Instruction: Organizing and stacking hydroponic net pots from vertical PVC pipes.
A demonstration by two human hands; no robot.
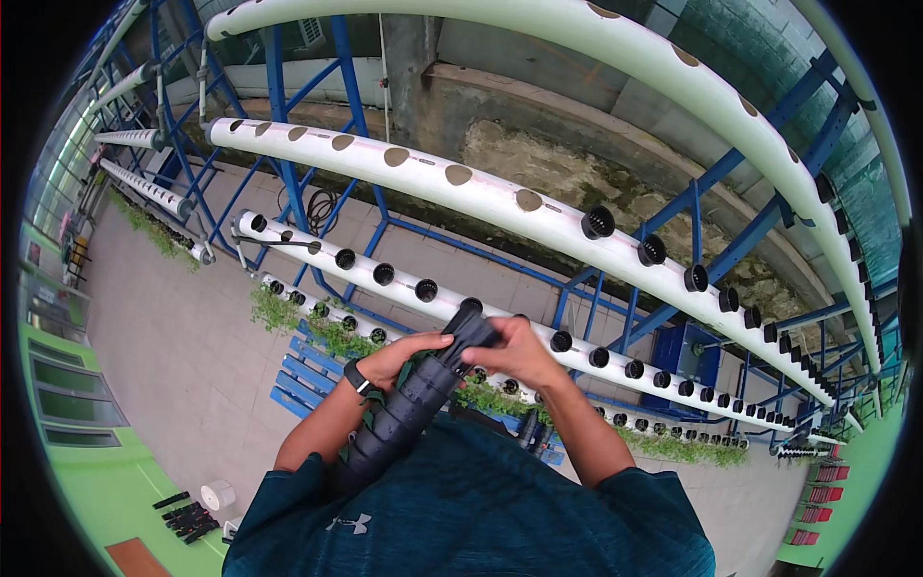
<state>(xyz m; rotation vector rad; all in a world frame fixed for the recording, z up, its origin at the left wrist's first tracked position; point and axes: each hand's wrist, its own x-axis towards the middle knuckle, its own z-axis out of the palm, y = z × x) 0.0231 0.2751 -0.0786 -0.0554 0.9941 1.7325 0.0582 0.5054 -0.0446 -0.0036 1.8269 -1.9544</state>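
A long nested stack of black plastic net pots (pixel 405 412) leans diagonally against my chest. My left hand (pixel 396 358) wraps its upper part, with a watch on the wrist. At the stack's top, the fingers of my right hand (pixel 520 355) grip a black net pot (pixel 476 337), blurred and partly covered; whether it is free of the stack is unclear. Just beyond my hands runs a white PVC hydroponic pipe (pixel 497 321) with net pots seated along it. The higher white pipe (pixel 422 164) has uncovered round holes on the left and net pots (pixel 598 222) on the right.
Blue steel frames (pixel 277 137) carry the pipes. Leafy green plants (pixel 339 335) grow along the lowest row, near a blue slatted platform (pixel 306 375). A coiled black hose (pixel 322 209) and a blue tank (pixel 678 368) are behind. Red chairs (pixel 822 494) line the right side.
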